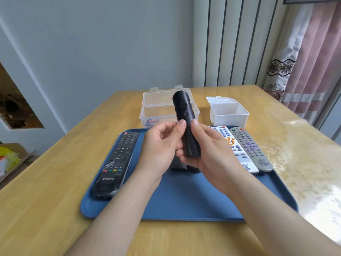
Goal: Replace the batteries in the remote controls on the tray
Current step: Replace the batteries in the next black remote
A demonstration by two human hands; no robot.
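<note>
The left hand (160,148) and right hand (214,152) grip, with curled fingers (177,131), the lower end of the slim black plastic remote control (183,111), held near-upright above the blue plastic tray (184,198), with the clear plastic battery box (147,113) at 12 o'clock on the wooden table (55,209).

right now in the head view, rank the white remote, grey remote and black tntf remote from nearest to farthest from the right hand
1. white remote: on the tray, just right of the right hand, which grips the held black remote.
2. grey remote: beside it, further right.
3. black TNTF remote: far left of the tray, beyond the left hand.
</note>
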